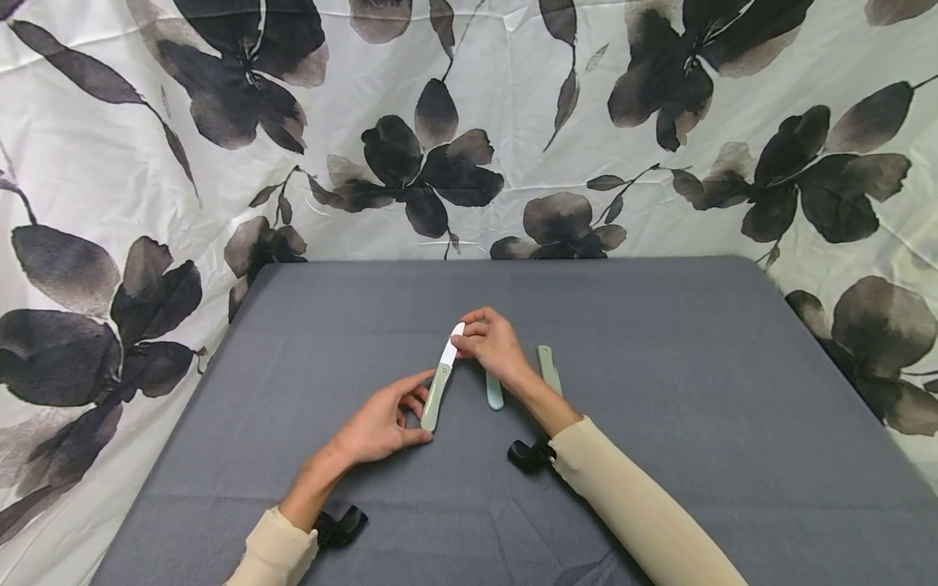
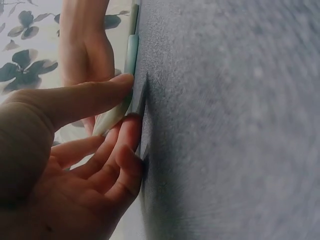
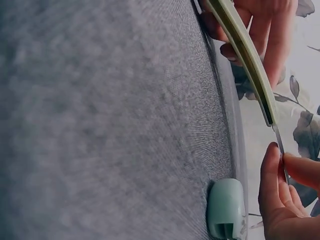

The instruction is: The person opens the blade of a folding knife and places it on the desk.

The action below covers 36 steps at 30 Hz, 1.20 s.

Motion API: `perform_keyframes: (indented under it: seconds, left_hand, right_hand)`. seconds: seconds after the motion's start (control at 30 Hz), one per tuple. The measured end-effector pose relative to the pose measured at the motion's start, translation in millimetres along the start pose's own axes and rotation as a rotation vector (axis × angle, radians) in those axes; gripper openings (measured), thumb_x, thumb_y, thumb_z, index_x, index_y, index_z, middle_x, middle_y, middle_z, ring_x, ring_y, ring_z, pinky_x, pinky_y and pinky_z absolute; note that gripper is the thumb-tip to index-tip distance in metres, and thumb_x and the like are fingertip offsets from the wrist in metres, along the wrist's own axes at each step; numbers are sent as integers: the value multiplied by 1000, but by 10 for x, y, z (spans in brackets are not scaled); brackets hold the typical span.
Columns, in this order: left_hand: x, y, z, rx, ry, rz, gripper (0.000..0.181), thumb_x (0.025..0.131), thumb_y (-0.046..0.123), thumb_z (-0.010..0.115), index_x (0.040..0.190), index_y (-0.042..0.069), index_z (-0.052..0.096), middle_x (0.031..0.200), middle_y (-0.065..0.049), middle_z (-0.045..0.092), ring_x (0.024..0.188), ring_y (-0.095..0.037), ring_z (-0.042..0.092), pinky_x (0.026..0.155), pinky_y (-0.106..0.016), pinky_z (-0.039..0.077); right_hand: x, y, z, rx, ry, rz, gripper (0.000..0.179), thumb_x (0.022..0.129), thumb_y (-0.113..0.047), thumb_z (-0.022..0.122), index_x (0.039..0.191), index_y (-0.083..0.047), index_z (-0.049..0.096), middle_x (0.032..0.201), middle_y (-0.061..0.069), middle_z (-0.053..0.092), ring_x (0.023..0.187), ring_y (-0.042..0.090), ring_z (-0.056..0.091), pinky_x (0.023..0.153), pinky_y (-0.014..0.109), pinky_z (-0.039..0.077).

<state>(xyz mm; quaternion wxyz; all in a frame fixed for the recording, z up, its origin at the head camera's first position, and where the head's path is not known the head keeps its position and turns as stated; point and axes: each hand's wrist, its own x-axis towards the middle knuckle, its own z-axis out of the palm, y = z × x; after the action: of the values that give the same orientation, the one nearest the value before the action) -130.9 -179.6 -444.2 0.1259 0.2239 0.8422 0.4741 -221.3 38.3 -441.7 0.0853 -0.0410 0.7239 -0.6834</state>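
A folding knife with a pale green handle (image 1: 436, 399) and a white blade (image 1: 448, 352) is opened out between the hands near the middle of the table. My left hand (image 1: 381, 421) holds the handle, thumb at its butt end and fingers along its side. The blade's tip end is pinched between thumb and fingers of my right hand (image 1: 494, 346). In the right wrist view, the long slot in the handle (image 3: 250, 60) shows. Under the right forearm lies a teal folding knife (image 1: 494, 394), partly hidden. Another pale green folding knife (image 1: 545, 365) lies just right of it, also partly covered.
A grey cloth covers the table (image 1: 659, 342). Behind it hangs a white curtain (image 1: 528, 98) with dark flowers. Black wrist mounts (image 1: 340, 527) sit under both forearms, and cream sleeves (image 1: 630, 496) reach to the wrists.
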Motion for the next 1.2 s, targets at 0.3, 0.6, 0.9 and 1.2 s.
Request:
perform_keyframes:
  seconds: [0.3, 0.6, 0.9, 1.2]
  left_hand:
    - [-20, 0, 96, 135, 82, 38, 84, 74, 6, 93, 148, -4, 53, 108, -9, 63, 91, -18, 62, 79, -25, 53]
    - [-17, 27, 102, 219, 121, -51, 83, 74, 12, 94, 146, -1, 56, 106, -5, 57, 93, -15, 54, 83, -27, 48]
    - [15, 64, 116, 269, 100, -146, 85, 77, 16, 93, 150, 0, 53, 107, -4, 52, 93, -14, 48, 80, -27, 43]
    - [21, 58, 124, 297, 69, -155, 85, 79, 19, 92, 151, 0, 51, 105, -5, 50, 93, -14, 47, 82, -29, 45]
  right_hand:
    - [-2, 61, -6, -90, -38, 12, 42, 92, 5, 72, 131, 9, 58, 103, 21, 72, 78, 12, 72, 79, 34, 64]
    - [16, 5, 49, -327, -76, -45, 41, 93, 1, 73, 133, 4, 65, 110, 22, 71, 94, 28, 71, 77, 28, 60]
    - [53, -67, 87, -520, -130, -11, 41, 96, -8, 71, 137, 1, 66, 106, 15, 70, 87, 19, 62, 69, 22, 46]
    - [86, -93, 118, -640, -173, -33, 42, 97, -6, 68, 138, 5, 64, 98, 12, 68, 82, 16, 56, 71, 23, 43]
